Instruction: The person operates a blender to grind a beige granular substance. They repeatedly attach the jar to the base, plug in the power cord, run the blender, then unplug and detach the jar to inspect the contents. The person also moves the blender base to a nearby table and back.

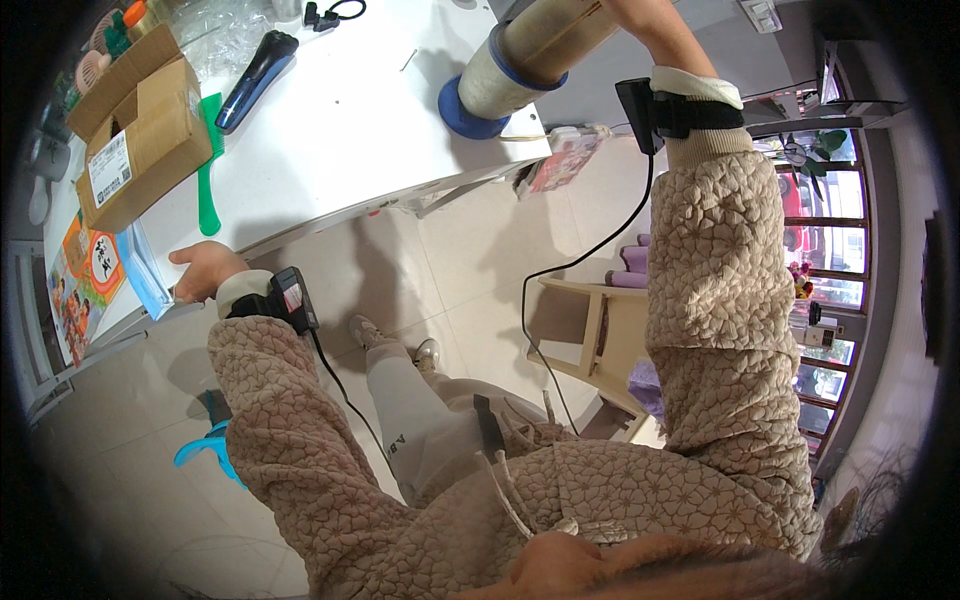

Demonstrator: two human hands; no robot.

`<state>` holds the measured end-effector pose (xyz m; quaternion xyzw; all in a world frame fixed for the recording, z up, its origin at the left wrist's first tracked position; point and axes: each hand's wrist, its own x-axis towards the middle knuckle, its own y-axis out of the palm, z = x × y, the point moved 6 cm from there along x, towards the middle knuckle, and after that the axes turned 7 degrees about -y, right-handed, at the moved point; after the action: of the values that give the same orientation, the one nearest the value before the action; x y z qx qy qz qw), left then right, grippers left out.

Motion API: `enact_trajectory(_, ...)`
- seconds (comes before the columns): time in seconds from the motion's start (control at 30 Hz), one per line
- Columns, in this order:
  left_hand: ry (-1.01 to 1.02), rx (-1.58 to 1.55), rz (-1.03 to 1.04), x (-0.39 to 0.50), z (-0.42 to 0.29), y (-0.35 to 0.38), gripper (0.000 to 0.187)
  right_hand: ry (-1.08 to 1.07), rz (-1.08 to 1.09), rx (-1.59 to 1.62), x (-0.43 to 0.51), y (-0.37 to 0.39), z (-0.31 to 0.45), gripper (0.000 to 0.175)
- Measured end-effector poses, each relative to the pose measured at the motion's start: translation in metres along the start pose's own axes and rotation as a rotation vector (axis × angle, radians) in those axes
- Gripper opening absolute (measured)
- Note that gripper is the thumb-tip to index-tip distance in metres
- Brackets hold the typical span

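Note:
My left hand (208, 271) is at the front edge of the white table (322, 142), its thumb apart from the fingers; nothing shows held in it. A blue disposable face mask (144, 271) hangs over the edge right beside its fingertips; whether they touch is unclear. At the top, my right hand (634, 9) is mostly cut off by the picture's rim, so its fingers are hidden. It is close to a tall brownish translucent cylinder (559, 37) with a blue rim, above a whitish cylinder (491, 84) on a round blue base (469, 116) at the table's corner.
An open cardboard box (154, 150), a green comb (210, 176), a blue-black electric clipper (257, 81), clear plastic wrapping (225, 34) and a printed sheet (82, 281) lie on the table. Below are a wooden chair (600, 337) and my legs. Cables run from both wrist devices.

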<state>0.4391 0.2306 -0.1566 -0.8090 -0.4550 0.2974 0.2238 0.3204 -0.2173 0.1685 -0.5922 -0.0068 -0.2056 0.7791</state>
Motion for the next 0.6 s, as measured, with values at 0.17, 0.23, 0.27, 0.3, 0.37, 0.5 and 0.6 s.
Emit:
enact_trajectory(0.17,0.019,0.027,-0.004,0.0,-0.001,0.0,0.059,0.004,0.009,-0.029,0.003,0.001,-0.007,0.042)
enact_trajectory(0.23,0.022,0.024,-0.004,0.001,-0.001,0.001,0.06,-0.002,0.011,-0.022,0.004,0.002,-0.009,0.042)
enact_trajectory(0.27,0.022,0.016,-0.005,0.001,0.0,0.001,0.06,-0.007,0.009,-0.023,0.004,0.002,-0.009,0.042)
enact_trajectory(0.3,0.009,0.015,0.005,0.002,0.001,0.002,0.061,-0.012,0.006,-0.025,0.004,0.002,-0.009,0.042)
enact_trajectory(0.37,0.015,0.022,-0.003,0.003,0.001,0.002,0.062,-0.011,0.0,-0.028,0.004,0.002,-0.008,0.042)
enact_trajectory(0.5,0.006,0.028,0.002,0.004,0.002,0.004,0.063,-0.006,-0.005,-0.023,0.003,0.001,-0.004,0.042)
enact_trajectory(0.6,0.021,0.033,-0.02,0.004,0.002,0.003,0.062,-0.028,-0.012,-0.015,0.0,-0.001,0.002,0.042)
